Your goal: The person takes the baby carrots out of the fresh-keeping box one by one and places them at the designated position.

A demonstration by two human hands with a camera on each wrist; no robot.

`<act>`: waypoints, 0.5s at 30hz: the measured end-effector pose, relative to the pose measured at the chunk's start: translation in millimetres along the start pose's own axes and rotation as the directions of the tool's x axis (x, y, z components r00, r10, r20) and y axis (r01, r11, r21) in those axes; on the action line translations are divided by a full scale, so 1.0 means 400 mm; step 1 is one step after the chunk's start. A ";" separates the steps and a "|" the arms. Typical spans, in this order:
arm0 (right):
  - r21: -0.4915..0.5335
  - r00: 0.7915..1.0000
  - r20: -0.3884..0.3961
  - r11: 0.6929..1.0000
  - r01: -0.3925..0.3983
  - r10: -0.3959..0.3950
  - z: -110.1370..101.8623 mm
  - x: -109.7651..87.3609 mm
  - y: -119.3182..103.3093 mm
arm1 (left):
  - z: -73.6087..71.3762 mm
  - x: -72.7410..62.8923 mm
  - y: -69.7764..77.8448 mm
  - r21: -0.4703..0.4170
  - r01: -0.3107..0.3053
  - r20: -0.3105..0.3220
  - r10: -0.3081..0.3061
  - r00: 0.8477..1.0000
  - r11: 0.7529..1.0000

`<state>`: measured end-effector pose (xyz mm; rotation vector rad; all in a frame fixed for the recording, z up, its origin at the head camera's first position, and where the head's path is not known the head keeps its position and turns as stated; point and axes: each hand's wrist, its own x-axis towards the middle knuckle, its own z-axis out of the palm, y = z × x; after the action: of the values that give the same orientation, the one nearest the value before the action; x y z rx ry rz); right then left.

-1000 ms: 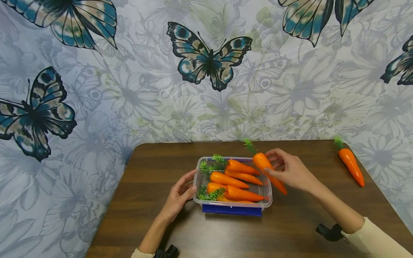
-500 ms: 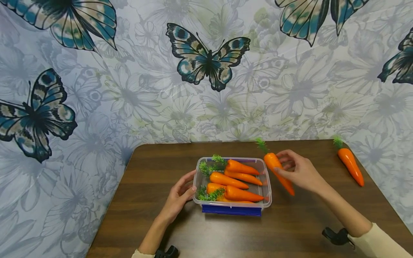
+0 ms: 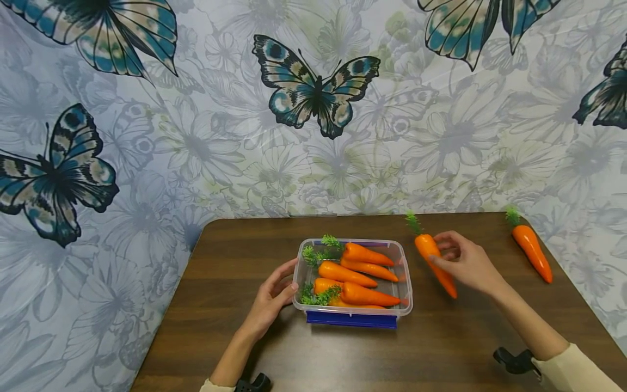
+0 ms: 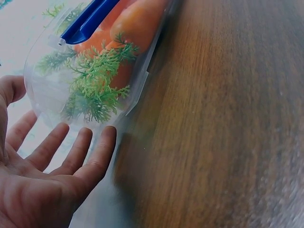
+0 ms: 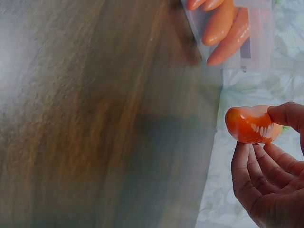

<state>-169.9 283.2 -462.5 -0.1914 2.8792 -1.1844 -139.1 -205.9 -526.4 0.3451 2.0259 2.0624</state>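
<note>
A pale wall covering (image 3: pixel 220 179) printed with grey flowers and blue-and-black butterflies (image 3: pixel 318 92) is seen behind everything; in front of it a brown wood-grain table (image 3: pixel 343 359) is set; on the table a clear plastic container (image 3: pixel 355 311) is placed, left of the held carrot.

The right hand (image 3: pixel 460 261) is clamped on one orange carrot (image 3: pixel 442 276), which is pinched between thumb and fingers; it is held just beside the container's right side, tilted, with its tip pointed toward the person; whether it is touching the table cannot be told. The left hand (image 3: pixel 274 291) is kept apart in its grip, its fingers spread and loosely extended; the container's left end is touched by it.

A lone carrot (image 3: pixel 532 253) is laid near the table's far right corner, well apart from the container; inside the container several carrots (image 3: pixel 348 273) are piled, their tips turned to the right. Along the container's near side a blue latch (image 3: pixel 351 319) is fitted; at the wrists small black devices (image 3: pixel 514 361) are worn; the carrots are topped with feathery green leaves (image 3: pixel 413 220).
</note>
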 end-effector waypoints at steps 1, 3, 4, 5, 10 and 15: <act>0.002 1.000 0.001 1.000 -0.001 0.001 -0.001 0.000 0.005 | 0.000 0.000 0.000 0.000 0.000 -0.001 0.000 1.000 1.000; 0.000 1.000 0.003 1.000 -0.009 0.009 -0.003 0.001 0.015 | 0.001 0.000 0.001 0.002 0.002 -0.004 -0.002 1.000 1.000; 0.000 1.000 0.005 1.000 -0.014 0.014 -0.004 0.001 0.021 | 0.001 0.000 0.001 0.002 0.003 -0.005 -0.003 1.000 1.000; -0.005 1.000 0.007 1.000 -0.021 0.021 -0.005 0.001 0.027 | 0.002 0.000 0.001 0.004 0.005 -0.007 -0.005 1.000 1.000; -0.026 0.999 0.014 0.998 -0.051 0.051 -0.009 0.005 0.058 | 0.002 0.000 -0.002 0.011 0.016 -0.015 -0.016 1.000 1.000; -0.032 0.997 0.014 0.996 -0.079 0.079 -0.014 0.005 0.084 | 0.001 0.002 -0.004 0.013 0.015 -0.016 -0.015 1.000 1.000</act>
<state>-175.6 310.5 -482.1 -0.0859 2.8646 -1.1200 -139.5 -205.1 -528.1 0.3155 2.0463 2.0502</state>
